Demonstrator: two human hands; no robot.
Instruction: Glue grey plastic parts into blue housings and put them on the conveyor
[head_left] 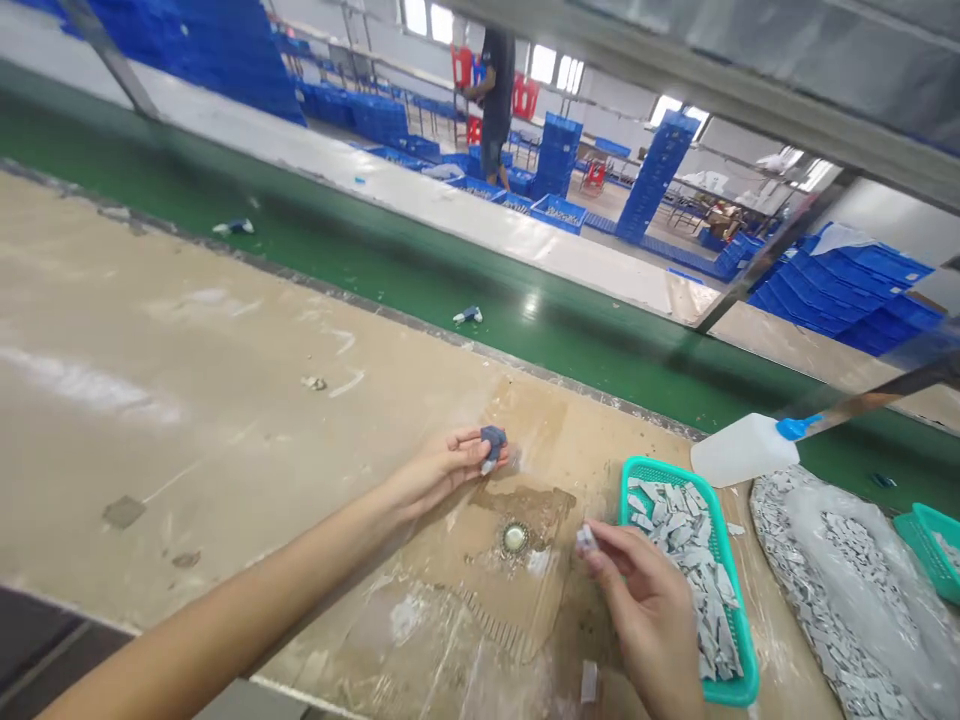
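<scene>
My left hand (439, 468) reaches out over the worn workbench (187, 400) and pinches a small dark blue part (493, 440) with a pale end between thumb and fingers. My right hand (645, 600) is nearer me, its fingers closed on a small grey-white piece (584, 538). It hovers just left of a teal basket (739, 690) filled with several grey-white pieces (694, 560). Between my hands, a small round metal fitting (514, 538) sits in a taped cardboard patch (517, 590).
A green conveyor belt (390, 270) runs beyond the bench with two small parts (468, 315) on it. A white squeeze bottle (742, 450) with a blue tip lies by the basket. A plastic bag of grey pieces (840, 590) and a second teal basket (934, 545) sit at right. A person (495, 100) stands among blue crates.
</scene>
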